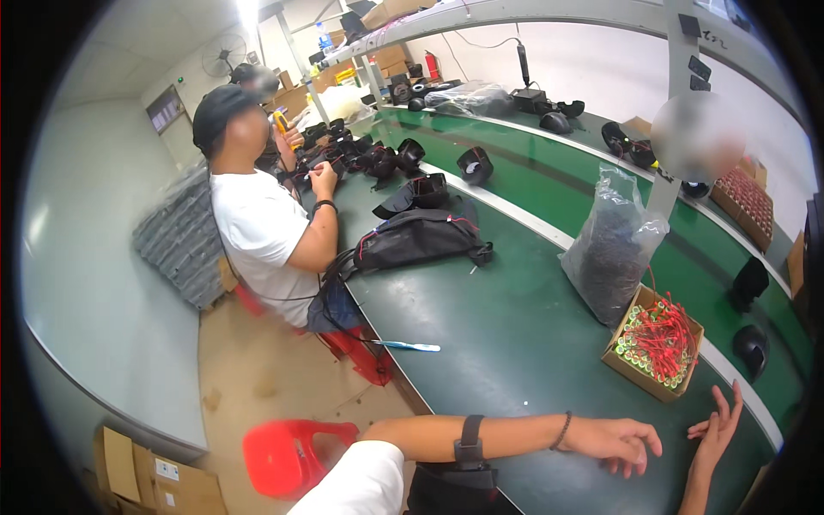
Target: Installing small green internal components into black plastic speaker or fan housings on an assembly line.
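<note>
My left arm stretches across the green worktable (pixel 481 343) from the lower edge. My left hand (pixel 614 442) hovers above the tabletop with loosely bent fingers apart and nothing visible in them. At the lower right my right hand (pixel 717 425) is raised, its fingers spread, holding nothing. Just beyond both hands stands a cardboard box (pixel 639 386) full of green battery cells (pixel 639 348) with red wires (pixel 674 335). Behind that box a clear plastic bag (pixel 609 249) bulges with dark small pieces I cannot make out.
A black bag (pixel 421 236) and black caps (pixel 408 197) lie farther up the table. A blue-handled tool (pixel 408 346) rests at its left edge. One co-worker (pixel 262 206) sits at left, handling something small. The green conveyor (pixel 532 180) carries black parts. A red stool (pixel 287 459) stands below.
</note>
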Available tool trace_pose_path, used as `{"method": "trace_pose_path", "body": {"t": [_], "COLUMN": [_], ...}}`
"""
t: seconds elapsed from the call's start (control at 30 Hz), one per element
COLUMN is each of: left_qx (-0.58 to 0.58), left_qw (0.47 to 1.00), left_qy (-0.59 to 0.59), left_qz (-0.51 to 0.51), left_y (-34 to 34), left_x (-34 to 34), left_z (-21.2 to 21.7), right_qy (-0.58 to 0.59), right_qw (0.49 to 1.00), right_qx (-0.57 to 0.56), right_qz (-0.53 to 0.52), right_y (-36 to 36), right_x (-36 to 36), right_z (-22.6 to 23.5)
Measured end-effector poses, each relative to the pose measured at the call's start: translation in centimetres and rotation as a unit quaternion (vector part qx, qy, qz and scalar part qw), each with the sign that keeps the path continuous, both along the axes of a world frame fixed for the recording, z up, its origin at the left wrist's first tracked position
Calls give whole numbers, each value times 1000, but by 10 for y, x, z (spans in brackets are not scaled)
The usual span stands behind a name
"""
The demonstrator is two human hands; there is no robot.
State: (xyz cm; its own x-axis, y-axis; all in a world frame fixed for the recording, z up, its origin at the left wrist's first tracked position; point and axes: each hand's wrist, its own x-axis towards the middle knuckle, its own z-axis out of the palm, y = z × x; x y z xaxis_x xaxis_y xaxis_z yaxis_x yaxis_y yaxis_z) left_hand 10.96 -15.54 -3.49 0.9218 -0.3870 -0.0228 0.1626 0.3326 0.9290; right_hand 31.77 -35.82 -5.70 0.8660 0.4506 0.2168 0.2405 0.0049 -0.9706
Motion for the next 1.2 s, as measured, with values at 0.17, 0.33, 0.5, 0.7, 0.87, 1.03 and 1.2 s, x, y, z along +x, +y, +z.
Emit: {"method": "trace_pose_path", "body": {"t": [0.17,0.33,0.5,0.7,0.87,1.03,1.2], "left_qx": [1,4,-4,-14,4,0,244], "left_qw": [1000,1000,1000,1000,1000,1000,959], "left_qy": [-7,-4,-12,-19,-18,-23,-140], "left_qz": [-4,3,8,0,7,-6,25], "left_y": [0,0,-3,-6,-2,4,47], "left_x": [3,4,6,6,2,2,-48], "left_z": [2,0,-9,-7,-1,3,59], "right_qy": [25,37,39,39,42,32,98], "right_qw": [1000,999,999,999,998,999,992], "right_qx": [0,-11,-16,-29,-16,24,77], "right_qz": [-17,-8,-11,-7,36,36,26], "right_y": [-6,-6,-10,-17,-14,-11,-2], "right_x": [8,12,16,20,19,22,18], "right_z": [-5,-8,-16,-20,-17,-20,-11]}}
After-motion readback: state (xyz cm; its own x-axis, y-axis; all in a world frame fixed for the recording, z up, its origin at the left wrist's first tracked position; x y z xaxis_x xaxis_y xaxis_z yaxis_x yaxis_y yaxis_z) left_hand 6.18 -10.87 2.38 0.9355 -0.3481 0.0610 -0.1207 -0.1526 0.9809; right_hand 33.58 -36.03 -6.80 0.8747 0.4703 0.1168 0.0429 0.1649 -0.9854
